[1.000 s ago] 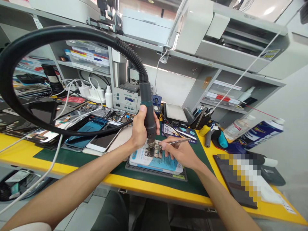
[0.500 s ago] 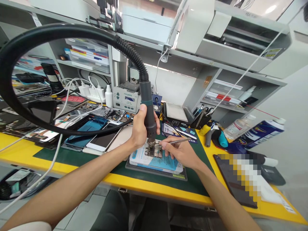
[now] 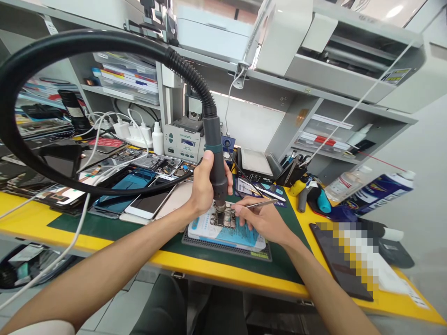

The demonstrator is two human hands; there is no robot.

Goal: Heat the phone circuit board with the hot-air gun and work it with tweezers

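Note:
My left hand (image 3: pixel 205 186) is wrapped round the grey handle of a hot air gun (image 3: pixel 217 163), its metal nozzle pointing down. Right below the nozzle lies a small circuit board (image 3: pixel 225 221), partly hidden by it. The board rests on a white and blue pack (image 3: pixel 240 239), which lies on a grey perforated pad (image 3: pixel 206 246). From the right, my right hand (image 3: pixel 260 216) pinches metal tweezers (image 3: pixel 261 204), tips reaching in over the board near the nozzle. Whether the tips touch the board I cannot tell.
A thick black hose (image 3: pixel 87 39) loops from the handle across the left side. Phones and a blue panel (image 3: pixel 131 185) lie left on the green mat (image 3: pixel 279 260). Behind stands a control station (image 3: pixel 185 142). A dark tablet-like slab (image 3: pixel 324 251) and a blue can (image 3: pixel 379 193) are at right.
Both hands, the hot air gun and the tweezers keep nearly the same place over the board. Only a very slight shift of the view shows.

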